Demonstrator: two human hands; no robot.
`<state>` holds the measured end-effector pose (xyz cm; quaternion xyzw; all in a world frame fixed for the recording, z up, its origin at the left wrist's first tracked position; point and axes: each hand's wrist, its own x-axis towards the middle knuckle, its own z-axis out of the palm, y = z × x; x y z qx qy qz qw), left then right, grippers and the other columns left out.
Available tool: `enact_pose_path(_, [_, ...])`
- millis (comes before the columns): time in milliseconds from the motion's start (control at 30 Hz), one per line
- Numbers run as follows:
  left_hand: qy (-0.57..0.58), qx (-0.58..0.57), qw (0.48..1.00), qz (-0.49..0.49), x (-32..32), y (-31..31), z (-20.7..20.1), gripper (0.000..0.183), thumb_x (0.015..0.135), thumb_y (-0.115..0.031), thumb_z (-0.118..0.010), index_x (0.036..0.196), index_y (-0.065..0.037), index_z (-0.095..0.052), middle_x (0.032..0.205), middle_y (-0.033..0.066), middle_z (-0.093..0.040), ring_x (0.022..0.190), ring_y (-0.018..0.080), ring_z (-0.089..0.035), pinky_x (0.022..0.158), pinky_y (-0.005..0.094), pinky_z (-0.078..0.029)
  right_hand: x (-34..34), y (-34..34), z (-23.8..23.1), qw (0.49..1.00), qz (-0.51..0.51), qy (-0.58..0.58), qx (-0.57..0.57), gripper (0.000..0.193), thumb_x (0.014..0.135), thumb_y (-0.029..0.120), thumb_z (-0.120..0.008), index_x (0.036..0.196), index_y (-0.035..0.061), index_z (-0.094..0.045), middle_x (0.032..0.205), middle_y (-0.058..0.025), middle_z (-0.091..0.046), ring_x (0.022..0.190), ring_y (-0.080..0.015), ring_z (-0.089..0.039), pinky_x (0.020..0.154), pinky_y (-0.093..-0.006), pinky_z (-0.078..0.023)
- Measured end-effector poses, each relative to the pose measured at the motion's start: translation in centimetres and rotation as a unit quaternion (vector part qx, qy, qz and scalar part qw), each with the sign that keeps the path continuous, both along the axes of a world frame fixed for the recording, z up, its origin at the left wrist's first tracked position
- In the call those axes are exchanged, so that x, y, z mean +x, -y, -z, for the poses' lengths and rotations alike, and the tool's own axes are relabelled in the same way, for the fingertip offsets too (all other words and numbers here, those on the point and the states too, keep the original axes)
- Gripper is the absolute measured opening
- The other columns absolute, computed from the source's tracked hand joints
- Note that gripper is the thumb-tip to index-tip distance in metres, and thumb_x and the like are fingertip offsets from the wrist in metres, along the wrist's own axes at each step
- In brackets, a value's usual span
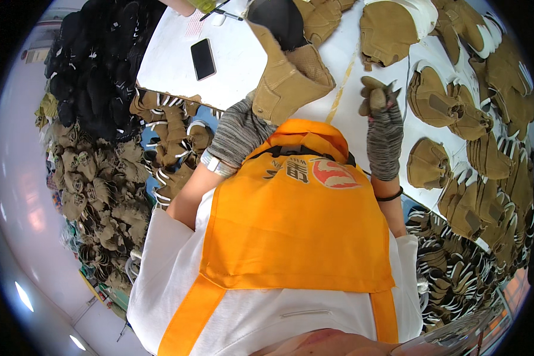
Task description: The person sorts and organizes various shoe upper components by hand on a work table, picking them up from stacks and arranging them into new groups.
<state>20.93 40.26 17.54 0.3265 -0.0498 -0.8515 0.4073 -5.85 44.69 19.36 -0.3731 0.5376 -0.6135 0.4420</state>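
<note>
A tan shoe upper (285, 86) with a perforated patch and a dark lining hangs at the table's near side. My left hand (243, 127), in a grey striped glove, grips its lower left edge; the fingertips are hidden behind the upper. To the right, my right hand (378, 101) wears a matching glove with brownish fingers. It hovers by the white table (314, 110), fingers apart and nothing seen in them. A black rounded piece (276, 21) lies against the top of the upper. Beyond my right hand is another tan upper (388, 35).
A phone (203, 59) and a pen (228, 14) lie on the table's left part. Stacked tan pieces (430, 98) with white edges cover the right side. Black pieces (92, 65) and brown pieces (101, 196) are heaped at left. Dark pieces (451, 261) pile at lower right.
</note>
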Motion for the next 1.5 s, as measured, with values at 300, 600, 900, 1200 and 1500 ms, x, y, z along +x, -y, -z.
enact_pose_path(300, [-0.117, 0.001, 0.992, 0.046, 0.7, 0.7, 2.1, 0.037, 0.101, -0.016, -0.038, 0.132, 0.002, -0.041, 0.127, 0.0138, -0.054, 0.114, 0.0228, -0.055, 0.098, 0.0333, -0.049, 1.0, -0.3, -1.5, 0.999, -0.008, -0.001, -0.050, 0.027, 0.096, 0.020, -0.055, 0.116, 0.0053, -0.063, 0.101, 0.0023, -0.063, 0.071, -0.0028, -0.042, 0.067, -0.0165, -0.037])
enact_pose_path(600, [-0.107, -0.016, 0.991, 0.078, -0.4, 1.0, 1.8, 0.037, 0.100, -0.020, -0.043, 0.130, 0.001, -0.044, 0.124, 0.0149, -0.056, 0.110, 0.0234, -0.058, 0.092, 0.0317, -0.051, 1.4, -0.5, -2.2, 0.973, -0.079, -0.187, -0.106, 0.046, 0.079, 0.016, -0.075, 0.119, 0.0011, -0.059, 0.120, -0.0063, -0.056, 0.092, -0.0120, -0.058, 0.077, -0.0204, -0.045])
enact_pose_path(900, [0.050, -0.144, 0.986, 0.072, 0.7, 2.4, -0.7, 0.044, 0.097, -0.029, -0.051, 0.132, -0.001, -0.047, 0.119, 0.0127, -0.060, 0.102, 0.0193, -0.060, 0.084, 0.0294, -0.052, 1.8, 3.6, 0.8, 0.994, -0.046, -0.049, 0.091, 0.035, 0.084, 0.035, -0.072, 0.084, 0.0019, -0.061, 0.060, 0.0029, -0.041, 0.056, -0.0070, -0.038, 0.054, -0.0229, -0.036])
enact_pose_path(1200, [0.484, -0.439, 0.755, 0.050, -0.1, 0.7, -3.4, 0.058, 0.081, -0.030, -0.073, 0.130, -0.006, -0.051, 0.119, 0.0053, -0.057, 0.105, 0.0151, -0.051, 0.093, 0.0305, -0.041, 2.8, 2.7, -0.6, 0.962, -0.058, 0.200, 0.178, 0.029, 0.088, 0.036, -0.067, 0.082, 0.0097, -0.057, 0.056, 0.0068, -0.037, 0.048, -0.0052, -0.032, 0.046, -0.0215, -0.028])
enact_pose_path(1500, [0.463, -0.390, 0.796, -0.005, -0.9, 1.0, -4.8, 0.025, 0.092, -0.026, -0.063, 0.100, -0.002, -0.061, 0.084, 0.0013, -0.060, 0.078, 0.0091, -0.052, 0.074, 0.0227, -0.044, 3.4, 1.3, -1.4, 0.958, -0.142, 0.183, 0.170, 0.031, 0.090, 0.037, -0.064, 0.085, 0.0072, -0.059, 0.056, 0.0065, -0.039, 0.049, -0.0039, -0.034, 0.049, -0.0199, -0.029])
